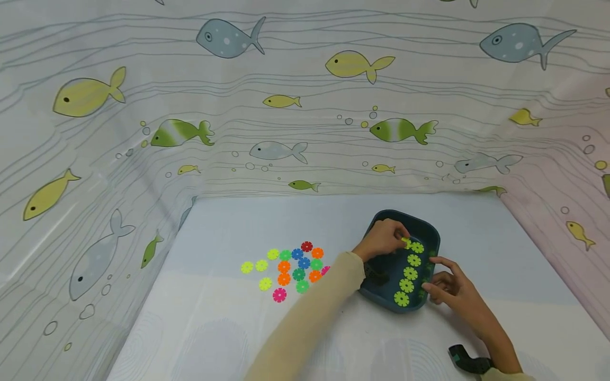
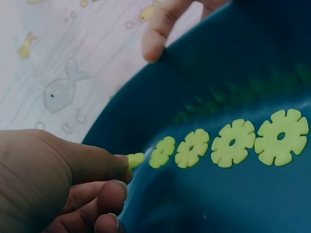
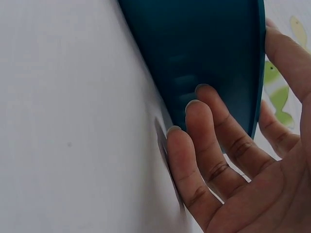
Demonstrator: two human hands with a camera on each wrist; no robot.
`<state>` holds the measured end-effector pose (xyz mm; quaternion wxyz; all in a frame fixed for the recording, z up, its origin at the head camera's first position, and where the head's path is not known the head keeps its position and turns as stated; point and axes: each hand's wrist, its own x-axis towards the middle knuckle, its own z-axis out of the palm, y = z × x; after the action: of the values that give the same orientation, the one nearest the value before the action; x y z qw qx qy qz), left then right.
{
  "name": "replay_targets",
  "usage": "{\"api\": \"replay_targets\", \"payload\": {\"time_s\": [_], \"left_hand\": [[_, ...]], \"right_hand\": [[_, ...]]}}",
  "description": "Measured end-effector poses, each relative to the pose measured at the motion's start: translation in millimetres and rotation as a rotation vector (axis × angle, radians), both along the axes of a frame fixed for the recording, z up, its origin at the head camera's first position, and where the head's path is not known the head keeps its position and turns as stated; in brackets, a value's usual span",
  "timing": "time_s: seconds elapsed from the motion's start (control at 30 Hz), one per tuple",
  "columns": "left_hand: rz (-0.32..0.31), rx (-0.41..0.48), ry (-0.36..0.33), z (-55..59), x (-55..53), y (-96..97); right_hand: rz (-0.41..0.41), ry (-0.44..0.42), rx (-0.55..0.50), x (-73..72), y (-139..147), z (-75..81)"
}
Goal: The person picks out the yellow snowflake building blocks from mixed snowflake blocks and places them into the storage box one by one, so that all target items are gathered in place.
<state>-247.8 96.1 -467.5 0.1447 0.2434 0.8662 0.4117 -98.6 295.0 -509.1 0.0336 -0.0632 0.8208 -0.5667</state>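
Nearest on my head feed, a cream sleeve [image 1: 305,323] slants up from the bottom edge, and a black device [image 1: 469,362] sits at the other wrist. Beyond it I see the right hand [image 1: 452,288] grasping the right side of a dark blue tray [image 1: 424,230]; some fingertips lap over the rim, and my right wrist feed shows others by the outer wall. Inside, a row of five yellow pieces [image 1: 410,273], notched like flowers, runs along that side. Left of the tray, loose pieces [image 1: 298,274] in yellow, green, blue, orange, pink and red lie on the white table [image 1: 214,296]. Farther off, the left hand [image 1: 385,239] is over the tray, pinching one yellow piece [image 2: 135,160] just beside the row's far end; I can't tell whether it touches the floor. Behind everything rises a fish-printed backdrop [image 1: 314,127].
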Motion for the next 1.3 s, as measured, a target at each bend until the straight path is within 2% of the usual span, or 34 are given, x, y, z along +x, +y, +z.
{"api": "replay_targets", "payload": {"time_s": [0.2, 0.63, 0.87, 1.0, 1.3], "left_hand": [[0.07, -0.029, 0.015, -6.4, 1.1, 10.2], [0.099, -0.109, 0.101, -10.8, -3.0, 20.0], [0.103, -0.147, 0.09, -9.6, -4.6, 22.0], [0.094, -0.191, 0.108, -10.8, -5.2, 23.1], [0.077, -0.218, 0.114, -13.9, -7.6, 20.8]], "right_hand": [[0.011, 0.02, -0.005, 0.1, 0.1, -0.5], [0.016, 0.044, 0.01, -0.5, 0.1, -0.8], [0.005, 0.044, 0.023, -0.1, 0.7, 0.0], [0.006, 0.034, 0.02, -0.8, 0.8, 0.2], [0.023, 0.036, -0.003, -1.7, 1.3, -0.6]]}}
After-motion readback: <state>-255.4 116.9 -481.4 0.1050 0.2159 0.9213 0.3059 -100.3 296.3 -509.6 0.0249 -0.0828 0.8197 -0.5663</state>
